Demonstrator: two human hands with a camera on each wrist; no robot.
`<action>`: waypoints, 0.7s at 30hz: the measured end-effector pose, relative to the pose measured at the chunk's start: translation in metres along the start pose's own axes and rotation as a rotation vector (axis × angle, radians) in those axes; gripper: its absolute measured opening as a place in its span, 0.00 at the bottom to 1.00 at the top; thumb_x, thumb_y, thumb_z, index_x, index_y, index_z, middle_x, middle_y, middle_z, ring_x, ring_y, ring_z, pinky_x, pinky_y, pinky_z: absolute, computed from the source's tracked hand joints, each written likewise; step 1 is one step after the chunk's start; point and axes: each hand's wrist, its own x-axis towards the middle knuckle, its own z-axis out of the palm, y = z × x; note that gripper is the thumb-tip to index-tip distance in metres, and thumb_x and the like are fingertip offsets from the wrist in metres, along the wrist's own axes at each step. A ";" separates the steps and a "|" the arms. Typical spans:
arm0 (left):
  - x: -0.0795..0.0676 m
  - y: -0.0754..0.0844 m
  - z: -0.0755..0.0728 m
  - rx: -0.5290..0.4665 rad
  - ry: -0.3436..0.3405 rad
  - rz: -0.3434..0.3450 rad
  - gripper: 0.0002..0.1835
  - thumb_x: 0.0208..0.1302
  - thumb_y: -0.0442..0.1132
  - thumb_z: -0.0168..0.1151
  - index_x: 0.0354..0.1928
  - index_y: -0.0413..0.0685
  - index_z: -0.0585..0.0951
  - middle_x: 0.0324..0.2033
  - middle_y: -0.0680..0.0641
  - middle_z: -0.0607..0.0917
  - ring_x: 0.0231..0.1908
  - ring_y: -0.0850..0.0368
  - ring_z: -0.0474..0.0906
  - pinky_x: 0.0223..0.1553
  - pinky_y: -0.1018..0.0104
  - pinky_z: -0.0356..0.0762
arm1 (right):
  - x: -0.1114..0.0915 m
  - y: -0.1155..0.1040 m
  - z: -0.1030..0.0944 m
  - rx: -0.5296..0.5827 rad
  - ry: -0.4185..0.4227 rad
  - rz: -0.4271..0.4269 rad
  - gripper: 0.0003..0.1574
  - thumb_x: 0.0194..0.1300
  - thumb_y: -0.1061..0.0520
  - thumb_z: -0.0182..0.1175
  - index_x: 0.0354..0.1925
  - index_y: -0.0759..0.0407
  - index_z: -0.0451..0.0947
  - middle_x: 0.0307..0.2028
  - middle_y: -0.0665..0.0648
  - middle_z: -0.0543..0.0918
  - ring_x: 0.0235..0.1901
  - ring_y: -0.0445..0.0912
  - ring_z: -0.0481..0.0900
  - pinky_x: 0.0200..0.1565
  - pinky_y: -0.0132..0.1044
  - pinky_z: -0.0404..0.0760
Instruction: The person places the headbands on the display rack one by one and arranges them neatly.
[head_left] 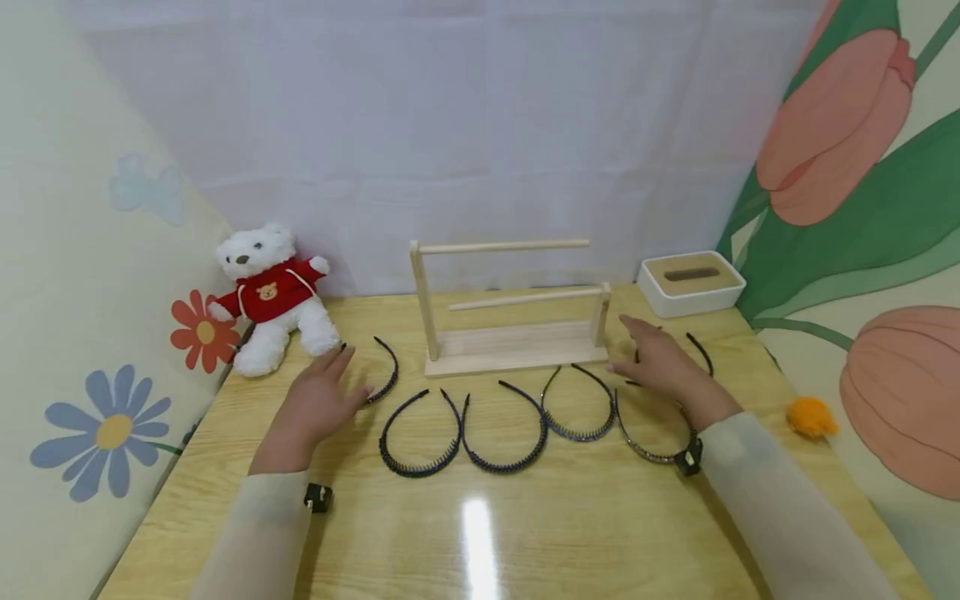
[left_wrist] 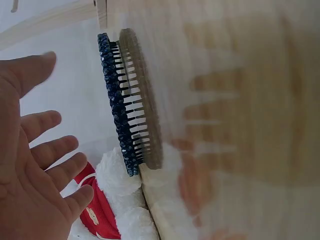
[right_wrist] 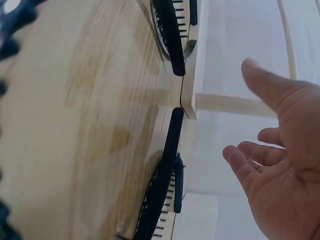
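Note:
My left hand hovers over the left side of the table, fingers spread and holding nothing. Below it lies a toothed headband, part of it hidden by the hand; the left wrist view shows its dark blue beaded band. On the right, my right hand reaches over another headband, covering part of it, with no object in its fingers. A dark-ended headband appears beside that hand in the right wrist view. Between the hands, several more headbands, among them a dark one, lie in a row.
Behind the row stands a wooden rack with two horizontal rods. A white plush bear in a red sweater sits at back left. At back right is a white tissue box, and an orange fluffy ball lies by the right edge.

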 end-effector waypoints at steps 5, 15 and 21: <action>-0.002 -0.006 0.001 -0.018 -0.030 0.011 0.39 0.82 0.51 0.60 0.80 0.28 0.66 0.77 0.21 0.67 0.76 0.20 0.64 0.74 0.26 0.67 | 0.013 -0.003 0.006 0.012 -0.021 0.033 0.56 0.78 0.49 0.69 0.84 0.74 0.50 0.79 0.79 0.64 0.70 0.72 0.77 0.74 0.66 0.74; -0.004 -0.011 0.002 0.008 -0.102 0.037 0.32 0.81 0.48 0.61 0.72 0.25 0.75 0.74 0.20 0.71 0.73 0.19 0.68 0.73 0.26 0.69 | 0.029 -0.002 0.020 0.004 -0.083 0.084 0.40 0.79 0.50 0.68 0.71 0.79 0.68 0.58 0.77 0.83 0.57 0.67 0.85 0.62 0.59 0.86; -0.007 -0.011 0.003 -0.018 -0.112 0.025 0.33 0.80 0.49 0.63 0.71 0.26 0.76 0.73 0.21 0.72 0.73 0.19 0.68 0.73 0.26 0.69 | 0.033 -0.004 0.027 0.013 -0.088 0.079 0.26 0.77 0.54 0.68 0.58 0.74 0.78 0.52 0.71 0.86 0.53 0.64 0.85 0.60 0.58 0.86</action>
